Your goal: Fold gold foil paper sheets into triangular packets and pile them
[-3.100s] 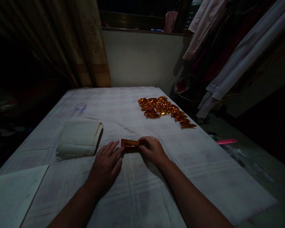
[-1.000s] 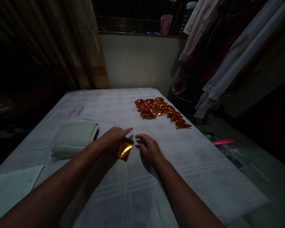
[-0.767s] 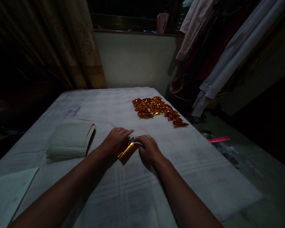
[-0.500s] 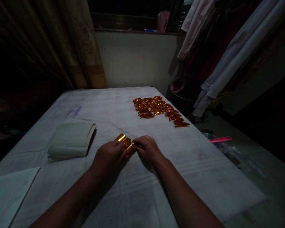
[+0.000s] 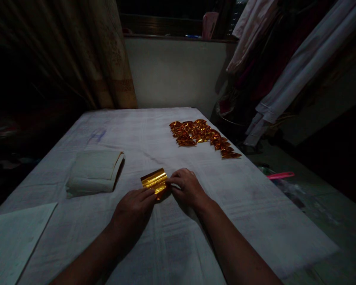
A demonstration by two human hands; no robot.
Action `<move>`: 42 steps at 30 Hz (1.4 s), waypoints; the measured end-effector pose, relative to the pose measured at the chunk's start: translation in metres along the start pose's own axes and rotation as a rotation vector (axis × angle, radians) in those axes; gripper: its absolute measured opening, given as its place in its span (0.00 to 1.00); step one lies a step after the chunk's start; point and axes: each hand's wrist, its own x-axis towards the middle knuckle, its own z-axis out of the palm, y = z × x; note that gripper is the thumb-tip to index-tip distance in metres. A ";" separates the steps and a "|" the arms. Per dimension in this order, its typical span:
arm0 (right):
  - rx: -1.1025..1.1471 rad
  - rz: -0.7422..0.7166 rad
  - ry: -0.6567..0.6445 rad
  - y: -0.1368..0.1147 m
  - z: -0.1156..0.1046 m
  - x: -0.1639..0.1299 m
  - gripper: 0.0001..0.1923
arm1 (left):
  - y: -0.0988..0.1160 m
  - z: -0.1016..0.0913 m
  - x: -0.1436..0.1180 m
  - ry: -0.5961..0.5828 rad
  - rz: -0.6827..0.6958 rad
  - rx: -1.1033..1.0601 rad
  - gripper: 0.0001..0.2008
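Observation:
A small sheet of shiny gold foil paper (image 5: 154, 179), creased across and curved, lies near the middle of the cloth-covered table (image 5: 178, 241). The fingers of my left hand (image 5: 134, 208) are closed on its near left edge. My right hand (image 5: 186, 187) pinches its right edge between thumb and fingers. The fingertips partly cover the foil's near side. Farther back on the right, several folded gold foil pieces (image 5: 203, 132) with pointed ends sit in a cluster.
A folded greyish paper packet (image 5: 93, 172) rests on the left, with a pale flat sheet (image 5: 20, 233) nearer me. Clothes (image 5: 296, 67) hang beyond the right edge. A pink-handled thing (image 5: 280, 175) is below there. A curtain (image 5: 106, 59) hangs back left; a pink mug (image 5: 209, 24) stands on the sill.
The foil has turned and shows more of its face. My left hand has slid back toward me, uncovering the foil's far part. The view has shifted slightly.

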 end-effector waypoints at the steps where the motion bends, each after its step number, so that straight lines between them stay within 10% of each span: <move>1: -0.003 -0.013 -0.007 -0.001 -0.001 0.000 0.13 | 0.000 -0.003 -0.002 0.008 0.001 -0.007 0.14; 22: 0.042 0.202 0.002 -0.020 0.004 0.002 0.04 | -0.010 0.002 -0.002 -0.079 -0.498 -0.073 0.14; 42: -0.125 0.276 0.064 -0.035 0.012 0.004 0.09 | -0.006 0.003 0.000 -0.057 -0.377 0.022 0.09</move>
